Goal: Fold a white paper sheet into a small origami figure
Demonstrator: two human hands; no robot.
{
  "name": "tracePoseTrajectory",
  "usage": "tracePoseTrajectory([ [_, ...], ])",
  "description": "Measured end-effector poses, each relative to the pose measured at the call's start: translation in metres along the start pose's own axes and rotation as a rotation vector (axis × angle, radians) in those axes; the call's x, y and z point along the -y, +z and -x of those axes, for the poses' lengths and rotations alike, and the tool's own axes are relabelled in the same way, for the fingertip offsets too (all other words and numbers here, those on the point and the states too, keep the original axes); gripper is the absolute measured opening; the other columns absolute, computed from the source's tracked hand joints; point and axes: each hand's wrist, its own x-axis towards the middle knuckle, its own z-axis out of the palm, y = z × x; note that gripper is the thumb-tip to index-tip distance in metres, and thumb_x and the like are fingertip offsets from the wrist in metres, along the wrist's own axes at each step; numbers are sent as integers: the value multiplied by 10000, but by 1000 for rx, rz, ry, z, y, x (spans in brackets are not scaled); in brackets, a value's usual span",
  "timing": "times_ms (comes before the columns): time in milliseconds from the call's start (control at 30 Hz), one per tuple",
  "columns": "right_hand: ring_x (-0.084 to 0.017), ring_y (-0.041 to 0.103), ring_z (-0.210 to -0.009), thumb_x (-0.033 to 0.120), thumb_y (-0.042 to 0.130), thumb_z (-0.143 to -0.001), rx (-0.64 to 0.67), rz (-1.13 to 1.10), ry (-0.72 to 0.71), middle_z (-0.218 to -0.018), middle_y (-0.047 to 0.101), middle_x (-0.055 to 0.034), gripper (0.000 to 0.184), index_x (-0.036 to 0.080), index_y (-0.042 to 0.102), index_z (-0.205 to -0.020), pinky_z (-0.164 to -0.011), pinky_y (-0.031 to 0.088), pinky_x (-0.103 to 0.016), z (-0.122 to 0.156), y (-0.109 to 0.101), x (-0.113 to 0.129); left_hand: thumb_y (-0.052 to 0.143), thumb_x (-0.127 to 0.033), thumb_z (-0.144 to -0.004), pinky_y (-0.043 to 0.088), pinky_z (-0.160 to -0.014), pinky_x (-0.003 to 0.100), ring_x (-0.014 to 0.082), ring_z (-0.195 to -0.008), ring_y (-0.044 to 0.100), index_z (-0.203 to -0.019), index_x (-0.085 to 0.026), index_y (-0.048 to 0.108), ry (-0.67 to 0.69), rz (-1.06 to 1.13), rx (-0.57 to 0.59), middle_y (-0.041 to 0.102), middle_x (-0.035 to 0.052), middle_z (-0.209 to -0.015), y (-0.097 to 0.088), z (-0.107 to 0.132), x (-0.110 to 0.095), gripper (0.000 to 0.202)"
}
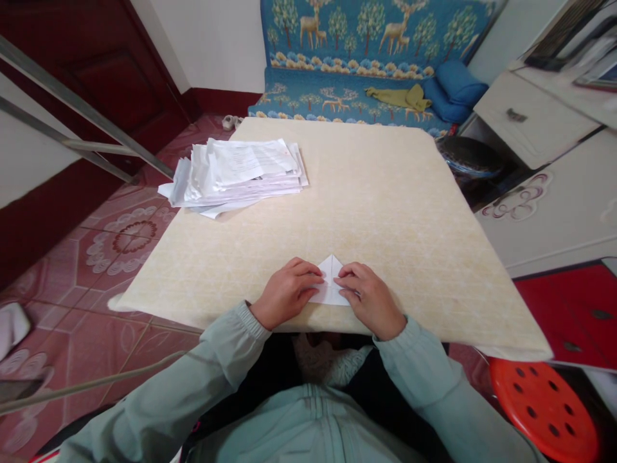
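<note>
Folded white paper (330, 276) lies apex-forward by the near edge of the desk (385, 212), between left grip (286, 292) and right grip (370, 299); both lie fingers-flat upon it, pinch unconfirmed.

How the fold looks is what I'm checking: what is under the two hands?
A folded white paper, pointed tip showing between them, lies on the cream table top. The left hand and right hand cover its sides, so those parts cannot be seen.
</note>
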Motion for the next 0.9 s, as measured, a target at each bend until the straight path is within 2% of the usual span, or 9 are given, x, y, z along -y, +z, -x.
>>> tracePoseTrajectory([
  [200,-221,550,-972,123,580,-809,-86,-33,15,-999,594,-62,210,229,692,-952,-856,471,-413,4,6,-2,621,-181,-824,523,-861,365,199,-972,589,-1080,-184,659,-43,-56,-87,664,70,-1064,7,-1,-2,259],
  [300,-215,550,-958,133,591,-811,-69,-28,22,-985,593,-58,202,221,683,-968,-856,470,-398,2,5,-1,577,-192,-862,530,-834,343,191,-942,590,-1049,-162,664,6,-145,-76,668,73,-1034,7,-3,-2,209],
  [467,-215,550,-937,158,594,-817,-38,6,11,-964,592,-58,197,227,687,-977,-833,472,-388,-1,2,1,435,-179,-932,528,-820,335,183,-943,570,-1123,-149,626,123,-297,7,653,88,-1050,5,-2,1,272],
  [633,-218,551,-939,215,589,-835,-59,12,13,-976,591,-64,199,232,685,-1008,-836,472,-392,0,2,2,412,-186,-943,519,-843,336,173,-951,572,-1136,-170,630,149,-298,-15,652,86,-1079,6,1,4,291],
  [900,-192,549,-916,162,413,-913,-4,97,67,-994,569,-71,305,224,664,-1074,-808,473,-328,-6,2,2,426,-185,-943,529,-833,332,173,-934,579,-1085,-170,668,165,-263,-38,689,44,-1099,8,-1,4,280],
])
